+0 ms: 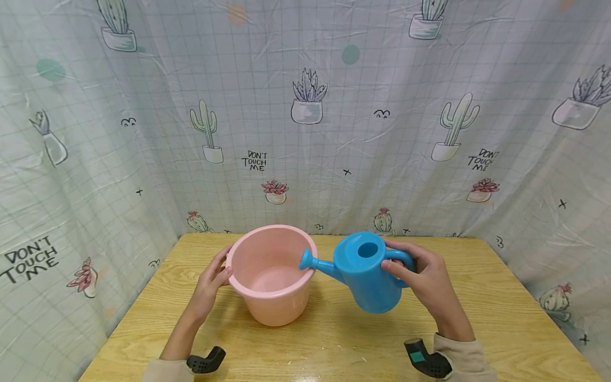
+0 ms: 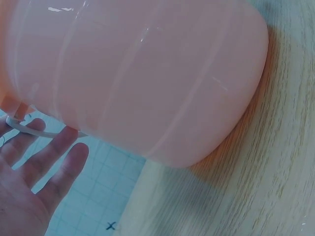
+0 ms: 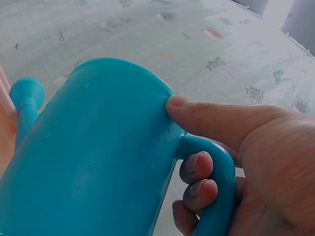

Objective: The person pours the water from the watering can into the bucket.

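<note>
Pale cloth printed with potted cacti [image 1: 358, 140] hangs behind and beside a light wood-grain tabletop [image 1: 343, 345]. Left of centre stands a round, pale pink plastic bucket [image 1: 278, 310]. Just to its right, a blue plastic watering can [image 1: 374, 286] leans toward it, its flared spout tip [image 1: 306, 259] reaching over the right side of the rim. The right hand [image 1: 427, 270] has its fingers curled round the looped blue handle [image 3: 224, 169], thumb pressed to the body. The left hand [image 1: 210, 278] is at the bucket's left rim, fingers spread and fairly straight, seemingly more a light steadying touch than a firm grip.

Water drops [image 3: 91, 166] cling to the can's wall, so the thumb might slide and let the can twist. The tip lies only a little inside the rim; a slight pull rightward could send any water onto the wood. Whether spout and rim touch, I cannot tell. A knock there might make the lightly held bucket skid.
</note>
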`<state>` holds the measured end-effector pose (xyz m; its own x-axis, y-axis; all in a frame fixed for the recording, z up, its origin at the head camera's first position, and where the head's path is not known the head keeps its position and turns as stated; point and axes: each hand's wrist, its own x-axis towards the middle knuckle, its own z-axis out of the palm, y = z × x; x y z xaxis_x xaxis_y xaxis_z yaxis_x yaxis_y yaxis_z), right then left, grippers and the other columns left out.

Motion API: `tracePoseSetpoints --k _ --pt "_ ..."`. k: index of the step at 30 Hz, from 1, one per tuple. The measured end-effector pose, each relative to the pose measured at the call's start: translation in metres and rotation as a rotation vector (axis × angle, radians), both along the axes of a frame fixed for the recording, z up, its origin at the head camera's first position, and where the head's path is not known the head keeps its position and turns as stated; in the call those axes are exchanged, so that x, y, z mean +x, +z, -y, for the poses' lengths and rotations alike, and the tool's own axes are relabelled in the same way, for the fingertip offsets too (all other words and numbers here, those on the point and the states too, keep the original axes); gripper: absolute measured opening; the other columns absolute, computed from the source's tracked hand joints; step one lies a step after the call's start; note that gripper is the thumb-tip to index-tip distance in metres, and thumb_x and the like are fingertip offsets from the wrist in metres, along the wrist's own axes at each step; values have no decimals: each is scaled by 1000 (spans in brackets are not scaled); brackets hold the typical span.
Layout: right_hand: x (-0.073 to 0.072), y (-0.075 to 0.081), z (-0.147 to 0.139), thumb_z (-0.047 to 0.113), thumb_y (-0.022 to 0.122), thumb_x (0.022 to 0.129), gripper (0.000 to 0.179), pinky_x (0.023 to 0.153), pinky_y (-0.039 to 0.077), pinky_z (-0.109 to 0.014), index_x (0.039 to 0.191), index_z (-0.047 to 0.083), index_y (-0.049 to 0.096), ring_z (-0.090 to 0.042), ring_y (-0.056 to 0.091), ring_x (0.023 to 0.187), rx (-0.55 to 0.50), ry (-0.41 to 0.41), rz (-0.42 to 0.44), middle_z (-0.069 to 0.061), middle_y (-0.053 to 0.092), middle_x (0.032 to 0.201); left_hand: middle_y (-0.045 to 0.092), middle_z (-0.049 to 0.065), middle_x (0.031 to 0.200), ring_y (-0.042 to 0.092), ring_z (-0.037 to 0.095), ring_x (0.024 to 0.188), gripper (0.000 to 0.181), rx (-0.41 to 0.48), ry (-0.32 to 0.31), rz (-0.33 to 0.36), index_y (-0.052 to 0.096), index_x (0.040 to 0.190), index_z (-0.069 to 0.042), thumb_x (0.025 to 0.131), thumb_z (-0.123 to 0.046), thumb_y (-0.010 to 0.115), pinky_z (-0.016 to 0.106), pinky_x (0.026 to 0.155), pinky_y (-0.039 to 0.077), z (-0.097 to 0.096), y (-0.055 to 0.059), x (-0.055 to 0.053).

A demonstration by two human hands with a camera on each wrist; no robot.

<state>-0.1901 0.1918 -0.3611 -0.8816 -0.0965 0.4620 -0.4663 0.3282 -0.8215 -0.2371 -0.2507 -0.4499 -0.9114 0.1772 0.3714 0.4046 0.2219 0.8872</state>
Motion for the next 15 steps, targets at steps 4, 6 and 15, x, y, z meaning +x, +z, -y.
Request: tracePoseSetpoints --k 4,6,15 --pt "0 0 0 7 68 89 42 85 51 -18 130 1 59 2 64 103 -2 1 0 24 62 116 32 15 154 57 6 115 52 -1 2 2 29 153 -14 102 -14 41 20 85 51 0 0 0" --pt "0 0 0 6 68 89 42 85 51 -18 130 2 59 2 64 103 -5 4 0 24 62 116 32 16 154 57 6 115 52 0 2 1 29 153 -14 102 -14 41 20 84 52 0 0 0" --pt "0 0 0 6 67 89 42 86 52 -18 130 2 59 1 64 103 -13 15 -1 24 63 117 33 18 153 57 7 115 52 5 1 -3 29 153 -12 102 -13 40 21 84 52 -1 1 1"
